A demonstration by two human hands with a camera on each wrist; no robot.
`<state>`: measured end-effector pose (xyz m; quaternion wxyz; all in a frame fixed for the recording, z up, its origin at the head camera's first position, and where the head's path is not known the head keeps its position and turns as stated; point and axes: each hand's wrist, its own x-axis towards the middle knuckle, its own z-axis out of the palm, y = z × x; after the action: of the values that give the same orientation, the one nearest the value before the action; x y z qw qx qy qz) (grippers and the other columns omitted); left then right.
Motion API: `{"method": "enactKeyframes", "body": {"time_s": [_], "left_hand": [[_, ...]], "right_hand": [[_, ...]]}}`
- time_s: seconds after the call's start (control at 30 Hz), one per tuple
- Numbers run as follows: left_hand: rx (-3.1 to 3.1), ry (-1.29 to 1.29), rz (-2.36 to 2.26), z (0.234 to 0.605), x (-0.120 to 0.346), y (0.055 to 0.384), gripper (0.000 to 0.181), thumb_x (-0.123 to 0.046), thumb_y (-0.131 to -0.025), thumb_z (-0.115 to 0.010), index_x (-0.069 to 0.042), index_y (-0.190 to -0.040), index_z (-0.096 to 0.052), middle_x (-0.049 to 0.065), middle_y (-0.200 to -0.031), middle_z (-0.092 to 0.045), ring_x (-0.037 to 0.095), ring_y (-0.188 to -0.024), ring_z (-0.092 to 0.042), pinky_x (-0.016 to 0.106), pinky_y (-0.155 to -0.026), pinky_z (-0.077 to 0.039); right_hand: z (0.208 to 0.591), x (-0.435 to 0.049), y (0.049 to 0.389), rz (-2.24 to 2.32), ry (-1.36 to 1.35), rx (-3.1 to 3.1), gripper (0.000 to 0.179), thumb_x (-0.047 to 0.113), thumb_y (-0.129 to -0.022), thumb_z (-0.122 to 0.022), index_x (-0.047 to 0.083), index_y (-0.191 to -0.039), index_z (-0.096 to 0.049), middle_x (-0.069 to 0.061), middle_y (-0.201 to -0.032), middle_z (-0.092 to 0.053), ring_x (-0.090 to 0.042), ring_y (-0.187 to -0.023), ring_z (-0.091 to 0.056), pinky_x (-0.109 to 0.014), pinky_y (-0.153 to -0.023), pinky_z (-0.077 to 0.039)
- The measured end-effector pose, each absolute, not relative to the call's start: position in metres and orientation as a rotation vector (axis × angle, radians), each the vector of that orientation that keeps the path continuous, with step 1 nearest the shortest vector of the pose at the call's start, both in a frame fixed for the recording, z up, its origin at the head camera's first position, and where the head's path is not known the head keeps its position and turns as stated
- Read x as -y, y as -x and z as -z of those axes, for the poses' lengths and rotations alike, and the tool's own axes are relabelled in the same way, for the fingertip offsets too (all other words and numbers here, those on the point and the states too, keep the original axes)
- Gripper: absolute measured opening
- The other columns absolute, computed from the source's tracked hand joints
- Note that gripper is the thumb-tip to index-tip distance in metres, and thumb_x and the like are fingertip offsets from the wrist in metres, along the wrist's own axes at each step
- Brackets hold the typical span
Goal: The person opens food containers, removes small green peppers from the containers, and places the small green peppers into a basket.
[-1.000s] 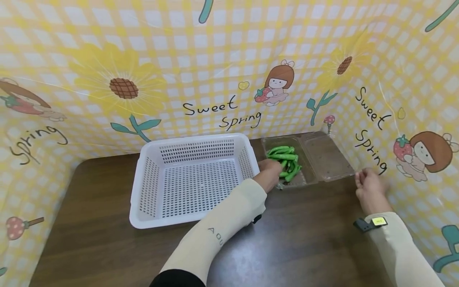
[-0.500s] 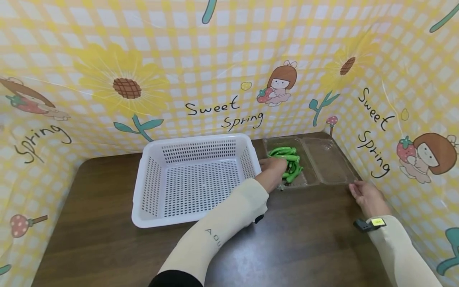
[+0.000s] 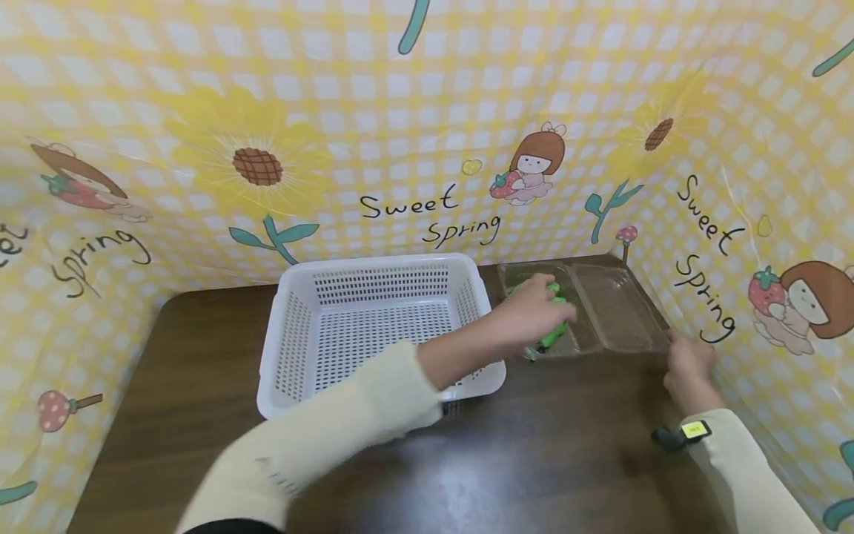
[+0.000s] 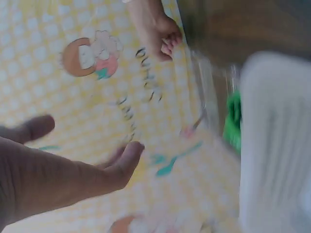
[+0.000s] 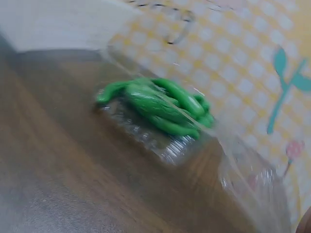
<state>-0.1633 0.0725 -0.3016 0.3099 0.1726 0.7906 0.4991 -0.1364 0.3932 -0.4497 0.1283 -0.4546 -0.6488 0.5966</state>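
Note:
A clear hinged plastic box (image 3: 582,345) lies unfolded at the back right, with several green chili peppers (image 5: 160,107) heaped in its left half. My left hand (image 3: 523,315) passes above the peppers and hides most of them in the head view. In the left wrist view, its thumb and fingers stand apart with nothing between them. At the far right, my right hand (image 3: 690,371) pinches the outer corner of the box's transparent lid (image 3: 614,308). The lid stretches toward that hand in the right wrist view, where just a fingertip shows at the edge.
A white perforated plastic basket (image 3: 283,356) stands left of the box, below my left forearm. The brown wooden table (image 3: 534,437) is bounded by a yellow checked cloth (image 3: 400,148) at the back and sides.
My left hand has risen from the peppers' left side and swung over them, its forearm now across the basket. My right hand stays by the lid's corner, which has dropped slightly. The view has shifted.

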Motion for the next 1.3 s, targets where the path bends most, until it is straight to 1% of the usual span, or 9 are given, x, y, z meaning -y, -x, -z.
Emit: {"method": "enactKeyframes", "body": {"time_s": [0.1,0.13,0.23,0.37,0.53,0.7,0.9,1.13,1.3], "left_hand": [[-2.316,-0.763,-1.081,0.293,-0.013,0.148,0.070,-0.028,-0.103,-0.058,-0.012,-0.162,-0.026,0.010,-0.148,-0.058,0.017,-0.105,-0.067,0.037,-0.089,-0.062],[-2.430,-0.839,-0.963,0.293,0.008,0.143,0.067,-0.030,-0.103,-0.059,-0.012,-0.161,-0.030,0.008,-0.151,-0.056,0.018,-0.121,-0.063,0.040,-0.103,-0.059],[-2.731,-1.092,-0.657,0.309,0.071,0.128,0.057,-0.017,-0.101,-0.063,-0.007,-0.154,-0.044,0.012,-0.144,-0.061,0.027,-0.136,-0.056,0.046,-0.119,-0.048],[-3.000,-1.318,-0.489,0.346,0.144,0.110,0.048,0.003,-0.090,-0.073,0.000,-0.136,-0.062,0.014,-0.127,-0.070,0.031,-0.119,-0.067,0.047,-0.104,-0.059],[-3.042,-1.264,-0.495,0.385,0.200,0.096,0.050,-0.012,-0.085,-0.084,-0.005,-0.132,-0.067,0.009,-0.126,-0.073,0.027,-0.116,-0.070,0.046,-0.099,-0.062],[-3.054,-1.219,-0.377,0.411,0.225,0.083,0.058,-0.007,-0.078,-0.089,-0.002,-0.132,-0.066,0.010,-0.125,-0.073,0.025,-0.112,-0.072,0.041,-0.097,-0.063],[-3.115,-1.219,-0.235,0.415,0.237,0.077,0.045,-0.002,-0.081,-0.085,0.000,-0.123,-0.069,0.010,-0.119,-0.075,0.026,-0.108,-0.073,0.043,-0.097,-0.063],[-3.087,-1.265,-0.330,0.414,0.238,0.083,0.049,0.010,-0.071,-0.085,-0.001,-0.116,-0.071,0.003,-0.100,-0.078,0.022,-0.091,-0.075,0.036,-0.074,-0.067],[-3.120,-1.287,-0.319,0.416,0.238,0.082,0.052,0.017,-0.066,-0.080,0.000,-0.115,-0.072,0.003,-0.098,-0.078,0.022,-0.090,-0.075,0.036,-0.072,-0.068]], "right_hand": [[0.437,-0.380,0.146,-1.461,1.047,2.223,0.013,0.025,-0.101,-0.060,0.013,-0.105,-0.060,0.011,-0.106,-0.058,0.000,-0.085,-0.052,-0.012,-0.059,-0.044],[0.433,-0.375,0.150,-1.371,0.937,2.335,0.017,0.026,-0.102,-0.060,0.010,-0.104,-0.061,0.011,-0.102,-0.059,0.002,-0.083,-0.053,-0.012,-0.058,-0.043],[0.424,-0.359,0.165,-1.096,0.532,2.586,0.024,0.024,-0.103,-0.062,0.002,-0.113,-0.066,0.006,-0.093,-0.063,-0.001,-0.079,-0.054,-0.013,-0.060,-0.047],[0.421,-0.337,0.186,-0.731,0.005,2.798,0.024,0.014,-0.102,-0.064,-0.006,-0.115,-0.067,-0.022,-0.108,-0.067,-0.028,-0.096,-0.063,-0.036,-0.080,-0.056],[0.421,-0.319,0.217,-0.200,-0.376,2.951,0.030,0.009,-0.098,-0.068,-0.007,-0.123,-0.064,-0.027,-0.120,-0.063,-0.044,-0.113,-0.057,-0.058,-0.093,-0.054],[0.420,-0.307,0.245,-0.065,-0.515,3.052,0.024,0.004,-0.104,-0.055,-0.004,-0.125,-0.063,-0.022,-0.117,-0.064,-0.038,-0.107,-0.063,-0.050,-0.082,-0.060],[0.429,-0.303,0.263,-0.046,-0.625,3.150,0.019,-0.005,-0.102,-0.053,-0.003,-0.114,-0.067,-0.018,-0.104,-0.064,-0.029,-0.089,-0.067,-0.039,-0.066,-0.058],[0.439,-0.302,0.272,-0.144,-0.640,3.192,0.019,0.004,-0.102,-0.062,-0.001,-0.118,-0.070,-0.021,-0.119,-0.069,-0.038,-0.108,-0.068,-0.052,-0.088,-0.062],[0.444,-0.297,0.280,-0.084,-0.642,3.202,0.016,0.008,-0.098,-0.069,0.001,-0.111,-0.073,-0.019,-0.113,-0.071,-0.036,-0.102,-0.069,-0.056,-0.087,-0.061]]}}
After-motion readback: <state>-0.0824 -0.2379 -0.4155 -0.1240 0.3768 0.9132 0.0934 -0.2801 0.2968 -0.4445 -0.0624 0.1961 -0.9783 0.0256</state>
